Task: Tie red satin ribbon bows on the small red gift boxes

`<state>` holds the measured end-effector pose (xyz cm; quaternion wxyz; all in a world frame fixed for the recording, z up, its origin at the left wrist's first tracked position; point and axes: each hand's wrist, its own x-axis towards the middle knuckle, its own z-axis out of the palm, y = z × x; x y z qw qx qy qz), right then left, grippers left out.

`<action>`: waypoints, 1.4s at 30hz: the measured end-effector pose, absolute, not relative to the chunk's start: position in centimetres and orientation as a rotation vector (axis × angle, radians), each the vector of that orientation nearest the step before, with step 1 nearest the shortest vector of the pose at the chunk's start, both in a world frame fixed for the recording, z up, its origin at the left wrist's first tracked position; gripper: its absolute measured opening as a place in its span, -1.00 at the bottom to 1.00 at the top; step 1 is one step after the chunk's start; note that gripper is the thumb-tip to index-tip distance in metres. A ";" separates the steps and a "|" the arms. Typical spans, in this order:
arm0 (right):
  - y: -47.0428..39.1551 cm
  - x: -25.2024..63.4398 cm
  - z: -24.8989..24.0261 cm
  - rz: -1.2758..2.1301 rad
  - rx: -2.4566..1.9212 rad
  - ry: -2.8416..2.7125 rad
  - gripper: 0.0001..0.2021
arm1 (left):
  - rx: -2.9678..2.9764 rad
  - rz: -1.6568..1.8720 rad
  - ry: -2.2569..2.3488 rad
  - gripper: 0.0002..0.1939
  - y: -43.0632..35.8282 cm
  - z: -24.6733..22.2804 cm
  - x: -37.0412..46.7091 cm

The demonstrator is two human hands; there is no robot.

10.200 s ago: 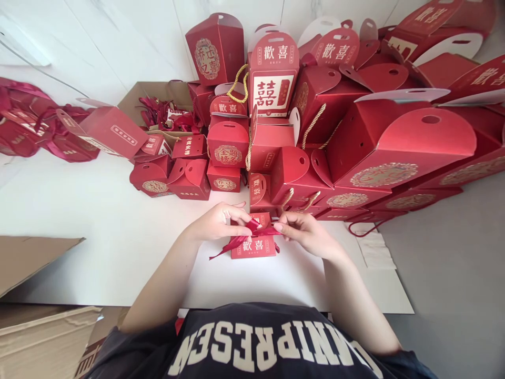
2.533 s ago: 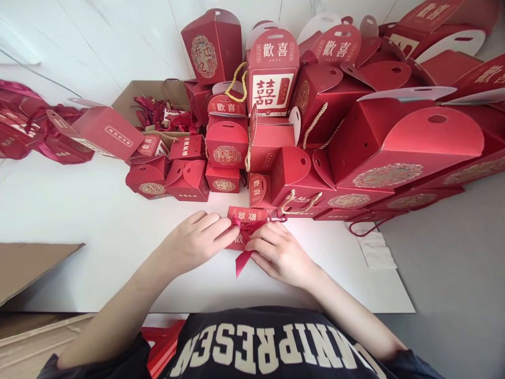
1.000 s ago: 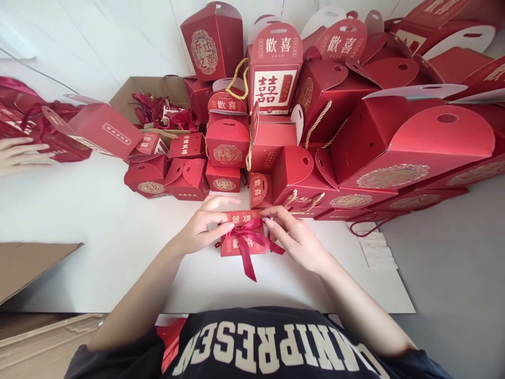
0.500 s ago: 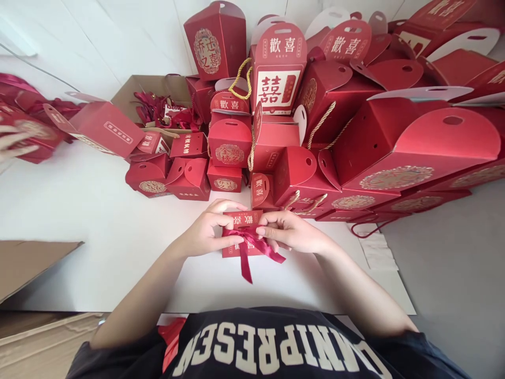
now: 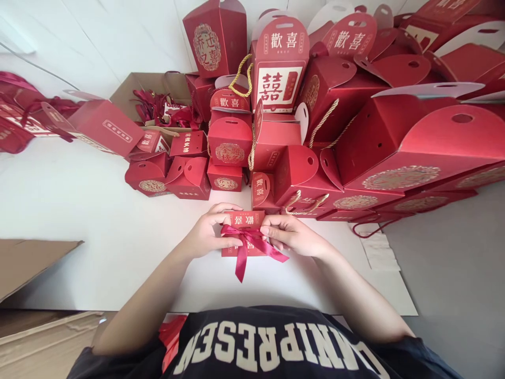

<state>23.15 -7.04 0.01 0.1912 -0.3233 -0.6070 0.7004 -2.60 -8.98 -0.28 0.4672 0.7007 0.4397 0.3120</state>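
Observation:
A small red gift box (image 5: 244, 215) with gold-white characters stands on the table in front of me. Across its top lies a shiny crimson ribbon (image 5: 241, 263) knotted in a bow, its two tails hanging toward me. My left hand (image 5: 211, 230) is closed at the box's left side, with the bow's left loop pinched between thumb and fingers. At the right, my right hand (image 5: 294, 235) pinches the other loop. The fingertips partly cover the box's ends.
Red gift boxes (image 5: 231, 139) stand stacked along the back, with larger ones (image 5: 426, 137) to the right. Behind them, a cardboard carton (image 5: 126, 100) holds crimson ribbons. More ribboned boxes (image 5: 23, 118) lie far left. A cardboard flap (image 5: 35, 260) juts in at the left.
My hands have drawn slightly apart, and the bow's loops are stretched wider. The ribbon tails have shifted a little. Another person's hand at the left edge has gone out of view.

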 end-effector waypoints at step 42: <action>-9.8 25.2 0.1 1.537 -1.078 -2.045 -0.62 | 1.468 1.011 1.068 -0.51 -8.9 -2.6 -1.3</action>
